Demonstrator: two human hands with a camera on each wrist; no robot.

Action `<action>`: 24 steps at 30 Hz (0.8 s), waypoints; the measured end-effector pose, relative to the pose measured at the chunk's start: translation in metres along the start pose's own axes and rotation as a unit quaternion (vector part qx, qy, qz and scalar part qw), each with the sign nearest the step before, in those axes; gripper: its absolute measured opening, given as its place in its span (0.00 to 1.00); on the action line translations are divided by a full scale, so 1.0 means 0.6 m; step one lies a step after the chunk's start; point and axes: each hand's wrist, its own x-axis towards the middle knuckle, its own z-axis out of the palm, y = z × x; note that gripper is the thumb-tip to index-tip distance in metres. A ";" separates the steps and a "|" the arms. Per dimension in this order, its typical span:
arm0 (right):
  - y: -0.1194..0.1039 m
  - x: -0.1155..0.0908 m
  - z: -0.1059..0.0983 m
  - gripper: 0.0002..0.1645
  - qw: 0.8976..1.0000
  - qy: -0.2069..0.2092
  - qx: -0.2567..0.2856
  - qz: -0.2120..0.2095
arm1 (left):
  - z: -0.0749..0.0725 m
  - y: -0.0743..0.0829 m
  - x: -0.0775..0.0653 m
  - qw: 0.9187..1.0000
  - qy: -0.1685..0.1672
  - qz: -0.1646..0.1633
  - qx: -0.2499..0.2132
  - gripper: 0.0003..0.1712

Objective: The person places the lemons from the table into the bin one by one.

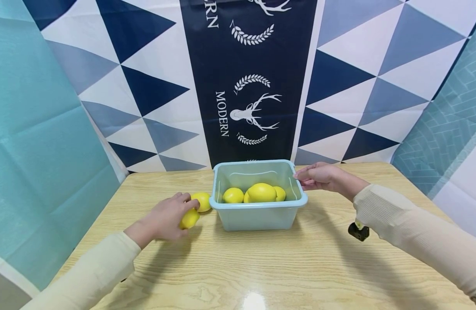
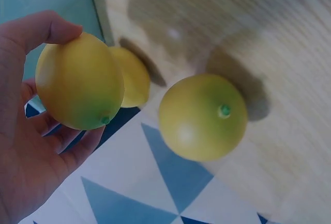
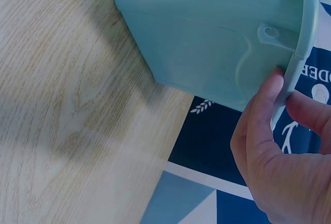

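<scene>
My left hand grips a yellow lemon between thumb and fingers, left of a light blue plastic bin. Beyond it, another lemon lies on the table beside the bin. The left wrist view shows a further lemon, with a green stem end, on the table; in the head view my hand hides it. Several lemons lie inside the bin. At the bin's right side, my right hand pinches the rim, thumb on one side and fingers on the other.
The bin stands upright towards the back of a wood-grain table. Behind the table hangs a patterned cloth of triangles and a dark deer-print strip. Light blue cloth hangs at the left side. A small dark device is at my right sleeve.
</scene>
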 end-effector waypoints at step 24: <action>0.001 0.003 -0.002 0.33 1.000 -0.008 0.011 0.003 | -0.071 -0.003 0.031 1.000 -0.019 -0.002 0.008 0.29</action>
